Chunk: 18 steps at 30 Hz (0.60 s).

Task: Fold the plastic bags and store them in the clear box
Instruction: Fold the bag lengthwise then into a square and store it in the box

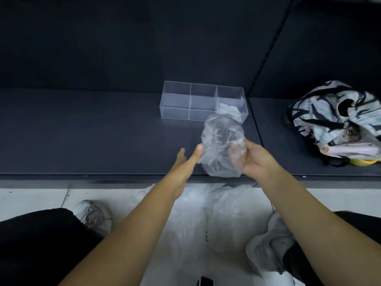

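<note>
A crumpled clear plastic bag [221, 145] hangs above the dark shelf's front edge. My right hand [255, 159] grips its right side, fingers behind the film. My left hand [187, 159] is flat with fingers apart, its fingertips touching the bag's left side. Behind the bag stands the clear box [185, 100] with several compartments. A folded whitish bag [228, 110] lies in its front right compartment; the other compartments look empty. More clear plastic bags [216, 211] lie on the floor below my arms.
The dark shelf [92, 131] spreads wide to the left of the box. A black-and-white patterned bag [338, 118] with items spilling out sits on the shelf at the right. My knees and grey shoes [270, 244] rest on the white tiled floor.
</note>
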Each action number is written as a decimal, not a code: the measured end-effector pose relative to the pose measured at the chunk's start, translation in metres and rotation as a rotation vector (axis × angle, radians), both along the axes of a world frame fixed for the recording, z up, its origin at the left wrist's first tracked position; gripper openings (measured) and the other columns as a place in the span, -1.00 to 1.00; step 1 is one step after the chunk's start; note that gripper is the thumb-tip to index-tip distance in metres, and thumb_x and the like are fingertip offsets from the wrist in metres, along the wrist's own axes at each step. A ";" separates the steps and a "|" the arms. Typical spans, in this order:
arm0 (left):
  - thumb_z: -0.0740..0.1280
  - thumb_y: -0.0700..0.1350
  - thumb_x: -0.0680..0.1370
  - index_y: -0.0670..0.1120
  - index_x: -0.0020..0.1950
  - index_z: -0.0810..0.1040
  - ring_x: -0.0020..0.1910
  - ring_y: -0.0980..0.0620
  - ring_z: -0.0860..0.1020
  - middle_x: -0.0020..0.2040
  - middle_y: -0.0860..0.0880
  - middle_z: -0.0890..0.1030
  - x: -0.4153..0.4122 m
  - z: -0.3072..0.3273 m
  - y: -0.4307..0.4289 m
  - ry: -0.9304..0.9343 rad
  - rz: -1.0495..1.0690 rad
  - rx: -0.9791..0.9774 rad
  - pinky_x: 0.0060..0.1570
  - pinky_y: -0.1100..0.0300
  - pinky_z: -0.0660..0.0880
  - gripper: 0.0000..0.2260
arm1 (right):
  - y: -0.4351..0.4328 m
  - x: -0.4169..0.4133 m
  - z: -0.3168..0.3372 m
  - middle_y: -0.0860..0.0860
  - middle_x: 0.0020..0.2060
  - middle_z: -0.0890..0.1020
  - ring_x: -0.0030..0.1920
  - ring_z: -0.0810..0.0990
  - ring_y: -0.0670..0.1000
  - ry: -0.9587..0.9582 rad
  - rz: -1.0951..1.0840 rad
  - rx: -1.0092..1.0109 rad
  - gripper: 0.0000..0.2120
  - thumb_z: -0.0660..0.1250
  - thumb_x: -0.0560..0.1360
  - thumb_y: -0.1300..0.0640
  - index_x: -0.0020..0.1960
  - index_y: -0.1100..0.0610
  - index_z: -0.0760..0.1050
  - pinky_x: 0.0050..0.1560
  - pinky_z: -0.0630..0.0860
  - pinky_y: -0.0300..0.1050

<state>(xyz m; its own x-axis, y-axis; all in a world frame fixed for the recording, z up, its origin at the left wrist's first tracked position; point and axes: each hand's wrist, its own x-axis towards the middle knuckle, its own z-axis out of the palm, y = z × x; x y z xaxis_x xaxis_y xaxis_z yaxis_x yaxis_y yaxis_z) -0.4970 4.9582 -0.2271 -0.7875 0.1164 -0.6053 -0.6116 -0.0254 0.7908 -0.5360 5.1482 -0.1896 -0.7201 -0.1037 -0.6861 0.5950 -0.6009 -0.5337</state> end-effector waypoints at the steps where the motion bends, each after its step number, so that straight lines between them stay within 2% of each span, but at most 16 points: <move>1: 0.28 0.54 0.05 0.14 0.57 -0.11 0.53 -0.02 0.10 0.58 0.07 0.00 -0.002 -0.002 0.005 -0.048 0.045 0.056 0.48 -0.07 0.10 0.20 | 0.002 0.002 0.000 0.11 -0.18 0.69 -0.21 0.70 0.05 0.002 0.007 -0.045 -0.80 0.20 0.60 0.18 0.06 0.23 0.57 -0.26 0.65 -0.02; 3: 0.33 0.46 0.10 0.08 0.57 -0.07 0.50 -0.07 0.21 0.57 -0.06 0.07 -0.007 -0.007 0.012 -0.153 0.150 0.235 0.45 -0.10 0.18 0.17 | 0.006 0.006 -0.001 0.11 0.05 0.63 0.05 0.63 0.08 -0.005 0.007 -0.102 -0.69 0.21 0.54 0.22 0.25 0.24 0.51 0.02 0.62 0.04; 4: 0.37 0.42 0.14 0.05 0.57 -0.01 0.44 -0.10 0.32 0.54 -0.14 0.18 -0.009 -0.010 0.014 -0.210 0.206 0.354 0.41 -0.12 0.27 0.12 | 0.008 0.008 -0.003 0.13 0.09 0.61 0.08 0.61 0.11 -0.024 0.001 -0.116 -0.66 0.20 0.53 0.22 0.28 0.23 0.48 0.03 0.61 0.07; 5: 0.41 0.36 0.18 0.03 0.54 0.10 0.34 -0.12 0.44 0.45 -0.20 0.33 -0.011 -0.012 0.016 -0.258 0.252 0.469 0.34 -0.12 0.36 0.04 | 0.010 0.010 -0.004 0.16 0.06 0.61 0.03 0.62 0.14 -0.040 0.005 -0.136 -0.70 0.20 0.53 0.22 0.24 0.23 0.49 -0.05 0.63 0.12; 7: 0.49 0.24 0.25 -0.08 0.32 0.38 0.19 -0.14 0.57 0.22 -0.21 0.56 -0.011 -0.010 0.021 -0.290 0.249 0.634 0.25 -0.11 0.46 -0.24 | 0.012 0.016 -0.005 0.25 -0.06 0.65 -0.11 0.67 0.22 -0.092 0.044 -0.132 -0.76 0.19 0.55 0.23 0.11 0.30 0.54 -0.21 0.64 0.19; 9: 0.45 0.12 0.40 -0.14 0.29 0.50 0.20 -0.14 0.58 0.19 -0.17 0.61 -0.010 -0.006 0.026 -0.221 0.176 0.635 0.22 -0.11 0.49 -0.45 | 0.016 0.019 -0.004 0.28 -0.01 0.64 -0.04 0.66 0.25 -0.125 0.140 -0.082 -0.75 0.19 0.59 0.23 0.14 0.33 0.55 -0.05 0.61 0.19; 11: 0.40 -0.02 0.51 -0.14 0.27 0.55 0.11 -0.13 0.62 0.14 -0.15 0.65 -0.010 -0.004 0.030 -0.147 0.212 0.511 0.00 -0.06 0.60 -0.63 | 0.021 0.019 -0.002 0.22 0.15 0.60 0.07 0.59 0.21 -0.126 0.179 0.149 -0.70 0.22 0.59 0.16 0.27 0.26 0.49 0.11 0.53 0.16; 13: 0.42 -0.12 0.50 -0.15 0.15 0.60 -0.05 -0.06 0.67 0.02 -0.13 0.69 -0.010 -0.006 0.027 -0.102 0.347 0.417 -0.20 0.09 0.61 -0.75 | 0.030 0.022 -0.007 0.14 0.22 0.53 0.08 0.55 0.14 -0.107 -0.047 0.562 -0.66 0.24 0.60 -0.01 0.27 0.17 0.44 0.06 0.50 0.07; 14: 0.43 -0.15 0.49 -0.14 0.09 0.63 -0.12 -0.01 0.68 -0.03 -0.11 0.70 -0.010 -0.007 0.024 -0.082 0.399 0.397 -0.24 0.15 0.60 -0.81 | 0.034 0.025 -0.006 0.09 0.28 0.47 0.15 0.51 0.08 0.014 -0.158 0.791 -0.65 0.25 0.58 -0.09 0.27 0.09 0.40 0.10 0.46 0.01; 15: 0.43 -0.16 0.49 -0.13 0.05 0.64 -0.16 0.01 0.68 -0.06 -0.09 0.71 -0.010 -0.007 0.020 -0.063 0.427 0.383 -0.25 0.18 0.60 -0.85 | 0.035 0.028 0.000 0.01 0.35 0.39 0.27 0.44 0.01 0.223 -0.149 0.920 -0.60 0.28 0.54 -0.15 0.31 -0.03 0.36 0.19 0.39 -0.06; 17: 0.44 -0.16 0.49 -0.12 0.02 0.65 -0.16 0.01 0.67 -0.07 -0.09 0.71 -0.007 -0.007 0.014 -0.036 0.436 0.346 -0.20 0.16 0.61 -0.87 | 0.027 0.039 0.013 -0.22 0.43 0.19 0.41 0.23 -0.15 0.602 0.227 0.927 -0.37 0.41 0.40 -0.24 0.38 -0.30 0.23 0.30 0.26 -0.16; 18: 0.43 -0.16 0.49 -0.13 0.03 0.65 -0.16 0.01 0.66 -0.07 -0.10 0.71 -0.005 -0.005 0.012 -0.024 0.436 0.335 -0.17 0.15 0.61 -0.86 | 0.020 0.044 0.016 -0.32 0.43 0.09 0.44 0.12 -0.17 0.694 0.474 0.976 -0.26 0.48 0.31 -0.24 0.38 -0.41 0.17 0.35 0.19 -0.15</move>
